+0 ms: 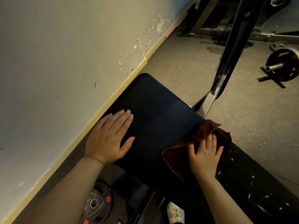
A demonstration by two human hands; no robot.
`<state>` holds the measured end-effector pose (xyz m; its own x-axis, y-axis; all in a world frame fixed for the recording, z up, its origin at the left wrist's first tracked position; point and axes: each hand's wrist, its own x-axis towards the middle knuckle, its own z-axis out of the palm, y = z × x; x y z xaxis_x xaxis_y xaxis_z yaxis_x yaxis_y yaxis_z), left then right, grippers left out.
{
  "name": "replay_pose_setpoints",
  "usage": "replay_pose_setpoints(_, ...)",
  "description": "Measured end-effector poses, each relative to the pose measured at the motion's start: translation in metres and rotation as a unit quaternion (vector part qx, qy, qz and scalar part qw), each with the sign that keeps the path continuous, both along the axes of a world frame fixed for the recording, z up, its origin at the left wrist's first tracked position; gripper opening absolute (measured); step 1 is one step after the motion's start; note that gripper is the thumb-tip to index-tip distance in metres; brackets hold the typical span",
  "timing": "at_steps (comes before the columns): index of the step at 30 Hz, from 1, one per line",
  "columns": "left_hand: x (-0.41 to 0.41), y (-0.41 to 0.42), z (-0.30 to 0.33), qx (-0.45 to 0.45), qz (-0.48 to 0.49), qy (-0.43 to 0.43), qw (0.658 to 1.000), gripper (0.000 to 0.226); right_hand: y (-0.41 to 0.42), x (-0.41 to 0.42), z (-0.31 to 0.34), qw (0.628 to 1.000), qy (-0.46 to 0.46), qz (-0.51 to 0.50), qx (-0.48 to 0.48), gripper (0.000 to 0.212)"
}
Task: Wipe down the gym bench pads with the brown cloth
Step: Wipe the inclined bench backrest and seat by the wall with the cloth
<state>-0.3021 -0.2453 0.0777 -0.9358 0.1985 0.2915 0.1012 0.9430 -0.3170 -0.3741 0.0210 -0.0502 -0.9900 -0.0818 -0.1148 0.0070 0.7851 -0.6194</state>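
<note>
Both hands are on the bench. Left hand [110, 136] lies flat, palm down, fingers straight and together, thumb spread, on the near-left part of the black seat pad [155, 113]; it holds nothing. Right hand [204, 156] presses down on the brown cloth [176, 157] with fingers straight and slightly spread, not curled round it.

Cloth is bunched at the right edge of the seat pad, at the seam where that pad meets a second black pad [252, 183] running toward the lower right; part of the cloth hangs past the pad's edge. The second pad shows pale flecks and scuffs on its surface.

Seat pad's far end is rounded and lies near the skirting of a cream wall [64, 62] with chipped, scratched paint. A metal frame upright [226, 62] rises just beyond the pad's right edge. Speckled floor [194, 62] surrounds the bench. A weight plate [97, 204] with red labels lies below the left forearm. A loaded bar end [281, 65] rests on the floor, well apart at right.
</note>
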Motion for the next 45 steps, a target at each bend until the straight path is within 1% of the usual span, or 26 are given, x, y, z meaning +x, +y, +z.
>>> replay_pose_setpoints(1, 0.001, 0.0, 0.0, 0.001, -0.001, 0.0, 1.0, 0.06, -0.006, 0.002, 0.003, 1.0, -0.002, -0.016, -0.007, 0.081)
replay_pose_setpoints(4, 0.001, 0.001, 0.0, 0.003, -0.001, 0.001, 1.0, 0.06, -0.03, 0.003, 0.017, 0.996, 0.012, -0.075, -0.038, 0.059)
replay_pose_setpoints(6, 0.001, 0.001, -0.001, 0.003, -0.003, 0.001, 1.0, 0.06, -0.044, 0.001, 0.023, 0.994, 0.029, -0.09, -0.048, 0.052)
replay_pose_setpoints(9, 0.0, -0.001, -0.001, 0.003, -0.006, 0.006, 1.0, 0.06, -0.06, -0.005, 0.034, 0.992, 0.092, -0.063, -0.053, 0.056)
replay_pose_setpoints(11, 0.001, -0.001, -0.002, 0.004, -0.008, 0.009, 1.0, 0.06, -0.067, -0.011, 0.041, 0.992, 0.116, -0.023, -0.044, 0.058)
replay_pose_setpoints(13, 0.001, -0.001, -0.002, 0.003, -0.01, 0.013, 1.0, 0.059, -0.067, -0.017, 0.047, 0.991, 0.136, 0.011, 0.0, 0.058)
replay_pose_setpoints(16, 0.0, 0.0, -0.002, -0.001, -0.01, 0.014, 1.0, 0.058, -0.061, -0.027, 0.055, 0.98, 0.19, 0.023, 0.06, 0.054)
replay_pose_setpoints(18, 0.0, 0.0, -0.001, 0.001, -0.012, 0.018, 1.0, 0.058, -0.059, -0.029, 0.056, 0.979, 0.196, 0.036, 0.047, 0.054)
replay_pose_setpoints(21, 0.0, 0.001, -0.001, 0.008, -0.019, 0.023, 1.0, 0.057, -0.06, -0.025, 0.042, 0.977, 0.206, 0.055, -0.028, 0.054)
replay_pose_setpoints(23, 0.0, 0.0, -0.002, 0.006, -0.02, 0.024, 0.999, 0.057, -0.061, -0.022, 0.032, 0.977, 0.198, 0.051, -0.062, 0.052)
replay_pose_setpoints(24, 0.0, 0.0, -0.002, 0.003, -0.02, 0.024, 1.0, 0.057, -0.06, -0.021, 0.029, 0.979, 0.19, 0.044, -0.061, 0.052)
replay_pose_setpoints(31, -0.001, -0.002, -0.003, -0.015, -0.027, 0.03, 0.999, 0.056, -0.058, -0.007, 0.027, 0.993, 0.109, 0.047, -0.01, 0.065)
replay_pose_setpoints(35, 0.0, -0.002, -0.003, -0.023, -0.041, 0.02, 0.999, 0.053, -0.065, 0.027, 0.025, 0.995, 0.099, 0.016, -0.009, 0.063)
replay_pose_setpoints(41, -0.002, 0.0, -0.003, -0.019, -0.031, 0.024, 0.999, 0.05, -0.067, 0.077, 0.016, 0.998, 0.064, -0.002, -0.02, 0.061)
replay_pose_setpoints(45, 0.002, 0.004, -0.001, -0.012, -0.003, -0.013, 1.0, 0.051, -0.051, 0.109, 0.01, 1.0, -0.01, 0.004, -0.013, 0.063)
